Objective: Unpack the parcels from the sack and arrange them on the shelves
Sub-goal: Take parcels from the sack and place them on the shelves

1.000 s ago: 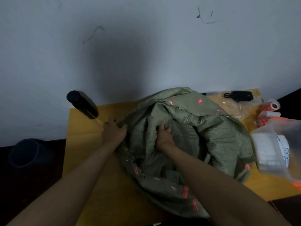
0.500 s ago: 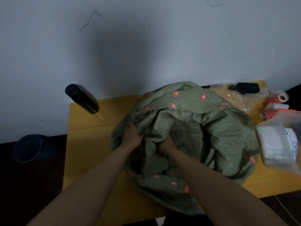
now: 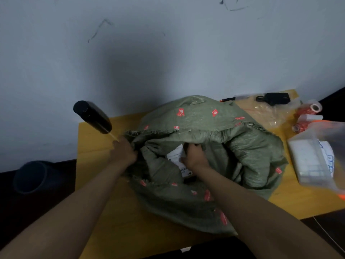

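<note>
A big green woven sack (image 3: 214, 128) with red marks lies on the yellow table (image 3: 97, 146), its mouth turned toward me. My left hand (image 3: 124, 152) grips the sack's left rim and holds the mouth apart. My right hand (image 3: 194, 157) is inside the opening, closed on a dark parcel with a white label (image 3: 176, 156). Most of that parcel is hidden by the sack's folds and my hand. No shelves are in view.
A black bottle (image 3: 92, 116) stands at the table's back left, close to my left hand. To the right lie a clear bag of white boxes (image 3: 313, 161), tape rolls (image 3: 309, 111), a crumpled clear bag (image 3: 268, 114) and a black device (image 3: 276, 98). A dark bin (image 3: 31, 176) is on the floor, left.
My left hand went from the sack's middle folds out to its left rim, pulling the mouth wider. A white-labelled parcel has come into sight, and my right hand has taken hold of it.
</note>
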